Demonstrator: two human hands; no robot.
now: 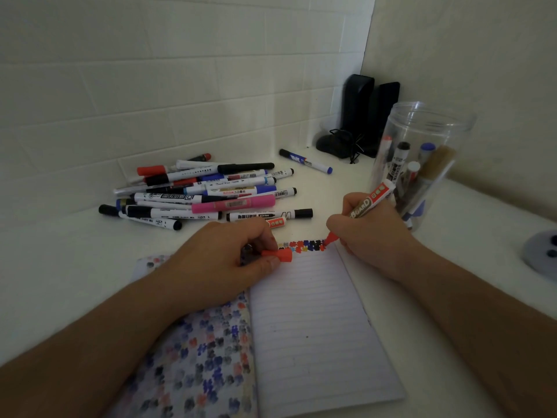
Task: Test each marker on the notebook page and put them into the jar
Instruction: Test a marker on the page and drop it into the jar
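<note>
An open notebook [316, 327] with a lined page lies in front of me on the white desk. My right hand [367, 233] grips an uncapped red marker [372, 199], its tip at the page's top right corner. My left hand [229, 254] pinches the marker's red cap [281, 255] and rests on the notebook's top left. A clear jar [422, 158] holding several markers stands just right of my right hand. A pile of markers [205, 191] lies behind my left hand.
A lone marker with a blue end [306, 161] lies behind the notebook. Two black speakers [361, 116] with a cable stand in the corner. A grey round object [542, 251] sits at the right edge. Tiled walls close the back and right.
</note>
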